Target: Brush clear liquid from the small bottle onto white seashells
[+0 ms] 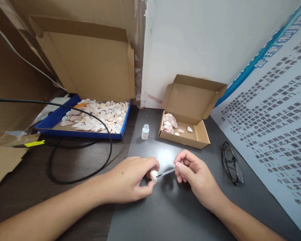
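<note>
My left hand (pixel 136 179) pinches a small whitish seashell (pixel 154 174) between thumb and fingers, low over the grey mat (pixel 150 217). In my right hand (pixel 192 174) is a slim applicator brush (pixel 167 172) with a pale, translucent stem and a dark tip. The tip meets the right side of the shell, or lies very close to it. My right fingertips cover the brush's other end. A small glass bottle (pixel 145 132) with a printed label stands upright beyond my hands, its top uncapped.
A blue-edged cardboard box (pixel 82 134) full of seashells lies open at back left. A smaller cardboard box (pixel 185 142) holding several shells stands open at back right. Eyeglasses (pixel 232 164) lie at right, beside a printed poster (pixel 273 110). A black cable (pixel 110 147) loops at left.
</note>
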Demonstrator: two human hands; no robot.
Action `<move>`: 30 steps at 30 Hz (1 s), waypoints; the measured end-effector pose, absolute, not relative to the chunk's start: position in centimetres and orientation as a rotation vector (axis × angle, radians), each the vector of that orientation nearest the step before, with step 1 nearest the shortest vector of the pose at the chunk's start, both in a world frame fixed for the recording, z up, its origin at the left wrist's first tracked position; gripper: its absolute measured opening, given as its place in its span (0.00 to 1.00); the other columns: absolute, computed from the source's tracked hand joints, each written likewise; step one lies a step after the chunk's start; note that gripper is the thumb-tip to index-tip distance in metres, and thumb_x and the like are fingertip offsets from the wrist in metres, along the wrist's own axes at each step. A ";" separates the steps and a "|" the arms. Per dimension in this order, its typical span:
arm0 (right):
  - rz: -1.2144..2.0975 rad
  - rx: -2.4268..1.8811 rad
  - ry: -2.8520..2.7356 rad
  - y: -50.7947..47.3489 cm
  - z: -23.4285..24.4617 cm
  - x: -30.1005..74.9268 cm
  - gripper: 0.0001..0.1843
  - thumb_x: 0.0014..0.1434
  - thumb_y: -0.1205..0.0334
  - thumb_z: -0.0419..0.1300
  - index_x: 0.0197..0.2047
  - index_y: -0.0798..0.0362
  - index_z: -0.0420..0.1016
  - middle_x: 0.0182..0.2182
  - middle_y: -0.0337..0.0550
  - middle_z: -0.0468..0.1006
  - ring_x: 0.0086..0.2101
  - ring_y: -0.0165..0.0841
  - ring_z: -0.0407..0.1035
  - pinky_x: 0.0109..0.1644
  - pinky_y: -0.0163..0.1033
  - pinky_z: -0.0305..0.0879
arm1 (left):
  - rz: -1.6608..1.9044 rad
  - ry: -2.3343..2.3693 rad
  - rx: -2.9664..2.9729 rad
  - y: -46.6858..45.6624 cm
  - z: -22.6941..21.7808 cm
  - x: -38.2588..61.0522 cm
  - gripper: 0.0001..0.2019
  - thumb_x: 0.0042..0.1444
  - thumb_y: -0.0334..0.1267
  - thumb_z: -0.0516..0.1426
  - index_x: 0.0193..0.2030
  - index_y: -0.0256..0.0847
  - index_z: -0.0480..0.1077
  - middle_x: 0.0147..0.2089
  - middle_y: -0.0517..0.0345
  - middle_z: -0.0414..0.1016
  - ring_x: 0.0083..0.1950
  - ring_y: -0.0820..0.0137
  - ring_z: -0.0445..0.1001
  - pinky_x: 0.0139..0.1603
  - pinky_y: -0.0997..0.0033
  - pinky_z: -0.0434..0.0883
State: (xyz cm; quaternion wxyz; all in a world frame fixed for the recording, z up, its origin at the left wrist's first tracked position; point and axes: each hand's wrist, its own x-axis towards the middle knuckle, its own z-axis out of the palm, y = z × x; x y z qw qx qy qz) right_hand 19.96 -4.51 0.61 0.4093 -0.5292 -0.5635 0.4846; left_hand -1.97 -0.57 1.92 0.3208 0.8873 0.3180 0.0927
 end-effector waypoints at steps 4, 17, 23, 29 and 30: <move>1.239 -1.305 -1.358 -4.5 0.3 20.1 0.14 0.62 0.51 0.61 0.33 0.51 0.66 0.18 0.31 0.66 0.20 0.27 0.61 0.26 0.34 0.57 | 0.245 0.839 2.334 -0.6 2.0 -2.0 0.07 0.56 0.32 0.54 0.43 0.44 0.65 0.34 0.64 0.72 0.34 0.71 0.71 0.38 0.73 0.62; 0.868 -1.210 -1.451 -0.9 5.0 18.7 0.10 0.61 0.54 0.62 0.37 0.51 0.69 0.23 0.33 0.69 0.22 0.28 0.63 0.25 0.34 0.60 | 0.368 0.855 2.264 -0.3 1.8 -2.3 0.06 0.56 0.34 0.53 0.41 0.43 0.64 0.33 0.63 0.73 0.31 0.72 0.69 0.33 0.75 0.63; 0.677 -1.183 -1.530 3.0 4.4 17.0 0.08 0.64 0.56 0.60 0.40 0.51 0.67 0.28 0.35 0.69 0.25 0.28 0.64 0.29 0.36 0.62 | 0.351 0.840 2.273 -0.3 1.7 -2.3 0.08 0.54 0.32 0.53 0.41 0.43 0.64 0.34 0.63 0.74 0.33 0.71 0.71 0.35 0.74 0.64; 0.615 -1.184 -1.545 3.7 2.5 16.1 0.08 0.64 0.56 0.60 0.40 0.51 0.67 0.28 0.35 0.68 0.26 0.29 0.62 0.29 0.35 0.62 | 0.333 0.845 2.291 -0.2 1.7 -2.3 0.08 0.55 0.33 0.53 0.42 0.44 0.63 0.35 0.64 0.74 0.33 0.70 0.70 0.35 0.72 0.63; 0.606 -1.183 -1.542 3.8 2.3 16.2 0.08 0.64 0.56 0.60 0.40 0.51 0.67 0.28 0.35 0.68 0.26 0.29 0.62 0.28 0.35 0.62 | 0.329 0.845 2.288 -0.2 1.6 -2.4 0.07 0.55 0.34 0.53 0.42 0.44 0.63 0.35 0.64 0.74 0.33 0.70 0.70 0.35 0.72 0.62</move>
